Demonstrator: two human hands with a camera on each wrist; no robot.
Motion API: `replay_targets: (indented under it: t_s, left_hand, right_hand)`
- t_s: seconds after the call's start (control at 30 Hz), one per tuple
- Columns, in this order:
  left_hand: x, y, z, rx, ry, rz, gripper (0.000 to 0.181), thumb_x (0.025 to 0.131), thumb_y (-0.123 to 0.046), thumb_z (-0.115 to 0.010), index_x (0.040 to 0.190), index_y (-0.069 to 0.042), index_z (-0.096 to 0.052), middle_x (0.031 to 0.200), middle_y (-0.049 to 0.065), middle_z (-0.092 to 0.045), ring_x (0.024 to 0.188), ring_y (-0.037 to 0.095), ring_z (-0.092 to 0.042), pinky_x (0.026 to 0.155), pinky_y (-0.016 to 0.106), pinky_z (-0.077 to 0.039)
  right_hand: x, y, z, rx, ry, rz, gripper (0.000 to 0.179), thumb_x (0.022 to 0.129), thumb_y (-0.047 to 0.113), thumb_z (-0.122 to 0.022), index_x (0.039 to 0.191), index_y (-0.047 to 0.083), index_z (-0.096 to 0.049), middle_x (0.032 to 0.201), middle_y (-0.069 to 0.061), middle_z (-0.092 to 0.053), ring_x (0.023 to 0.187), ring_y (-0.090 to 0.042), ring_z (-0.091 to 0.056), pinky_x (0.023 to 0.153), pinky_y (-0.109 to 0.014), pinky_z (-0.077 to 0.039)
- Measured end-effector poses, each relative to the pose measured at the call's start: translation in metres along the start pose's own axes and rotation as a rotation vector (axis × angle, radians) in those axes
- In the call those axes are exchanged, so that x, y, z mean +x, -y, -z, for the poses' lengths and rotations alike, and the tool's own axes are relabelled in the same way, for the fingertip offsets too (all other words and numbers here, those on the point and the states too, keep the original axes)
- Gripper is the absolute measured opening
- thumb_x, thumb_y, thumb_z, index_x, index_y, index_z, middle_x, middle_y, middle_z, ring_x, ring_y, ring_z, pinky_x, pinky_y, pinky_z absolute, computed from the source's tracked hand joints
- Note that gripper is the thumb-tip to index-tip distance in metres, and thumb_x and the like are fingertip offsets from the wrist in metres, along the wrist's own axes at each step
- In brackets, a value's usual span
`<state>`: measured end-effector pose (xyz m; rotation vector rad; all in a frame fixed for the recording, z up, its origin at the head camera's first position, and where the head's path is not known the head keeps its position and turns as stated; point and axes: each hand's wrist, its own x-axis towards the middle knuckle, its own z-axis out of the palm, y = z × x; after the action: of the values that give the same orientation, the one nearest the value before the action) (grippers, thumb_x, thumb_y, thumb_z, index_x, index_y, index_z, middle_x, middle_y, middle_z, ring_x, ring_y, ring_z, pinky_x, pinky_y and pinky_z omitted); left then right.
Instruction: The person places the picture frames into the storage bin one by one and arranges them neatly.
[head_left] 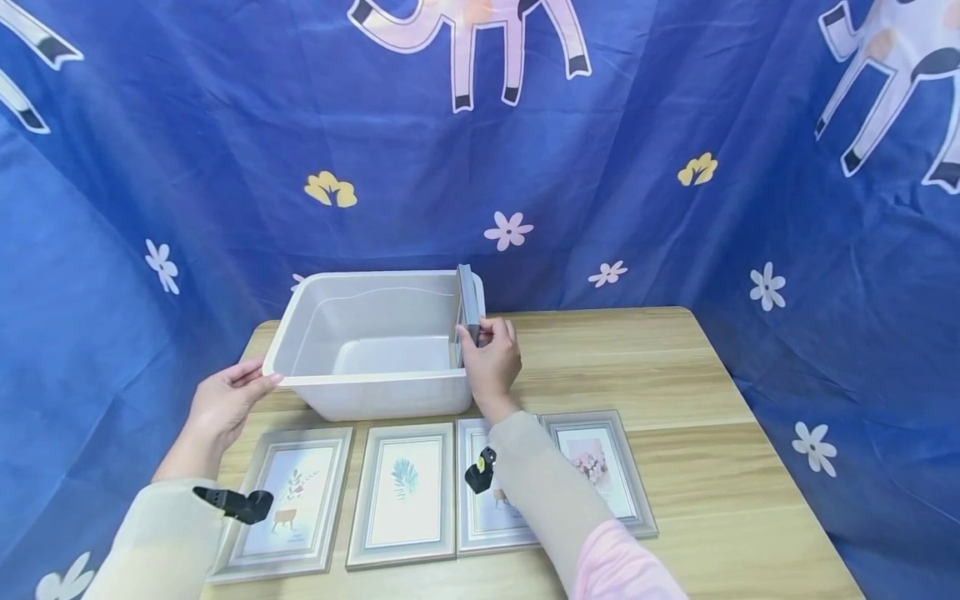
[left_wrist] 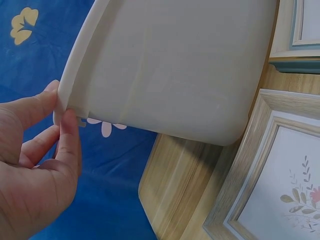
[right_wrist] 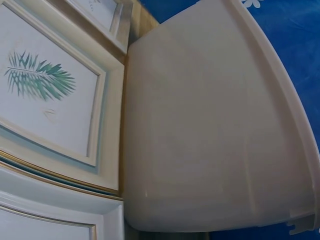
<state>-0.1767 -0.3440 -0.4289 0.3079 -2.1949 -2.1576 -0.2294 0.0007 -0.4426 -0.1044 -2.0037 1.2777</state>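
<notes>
A white plastic bin [head_left: 390, 398] stands on the table with its open top up. At its front left corner my left hand [head_left: 227, 404] pinches the rim between thumb and fingers, seen close in the left wrist view. My right hand [head_left: 493, 358] grips a grey picture frame [head_left: 468, 296] that stands on edge inside the bin's right end. Only the frame's narrow edge faces the head view. Right fingers are out of sight in the right wrist view, where the bin's outer wall [right_wrist: 200, 125] fills the middle.
In front of the bin lie a flower-print frame [head_left: 296, 492], a blue leaf frame [head_left: 405, 492], a frame [head_left: 472, 529] partly covered by my right forearm, and a pink flower frame [head_left: 596, 462]. Behind the wooden table [head_left: 720, 450] hangs a blue curtain [head_left: 420, 192].
</notes>
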Motion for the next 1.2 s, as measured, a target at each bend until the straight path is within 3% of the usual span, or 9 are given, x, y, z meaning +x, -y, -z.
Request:
replay_targets:
  t_s: [0.3, 0.67, 1.2]
  left_hand:
    - [-0.002, -0.002, -0.001, -0.012, 0.005, -0.007, 0.078, 0.084, -0.006, -0.073, 0.139, 0.021, -0.025, 0.085, -0.012, -0.064, 0.077, -0.002, -0.062, 0.073, 0.014, -0.054]
    - [-0.003, -0.001, -0.001, -0.006, 0.004, -0.01, 0.079, 0.084, -0.005, -0.073, 0.139, 0.021, -0.024, 0.084, -0.013, -0.064, 0.077, -0.002, -0.062, 0.073, 0.014, -0.053]
    - [-0.001, 0.0, -0.002, 0.022, 0.002, -0.008, 0.076, 0.086, -0.004, -0.071, 0.139, 0.02, -0.022, 0.084, -0.015, -0.063, 0.076, -0.004, -0.061, 0.07, 0.011, -0.052]
  right_hand:
    - [-0.009, -0.006, -0.001, -0.04, -0.015, -0.021, 0.031, 0.072, 0.026, -0.084, 0.088, 0.009, -0.064, 0.083, -0.001, -0.059, 0.069, -0.014, -0.061, 0.07, -0.037, -0.042]
    - [-0.019, -0.008, -0.003, -0.079, -0.061, -0.002, 0.031, 0.071, 0.026, -0.085, 0.086, 0.011, -0.063, 0.076, 0.001, -0.055, 0.069, -0.014, -0.054, 0.069, -0.037, -0.036]
    - [-0.028, -0.009, -0.004, -0.1, -0.082, -0.097, 0.034, 0.067, 0.027, -0.087, 0.084, 0.013, -0.062, 0.076, 0.002, -0.056, 0.073, -0.017, -0.053, 0.071, -0.037, -0.035]
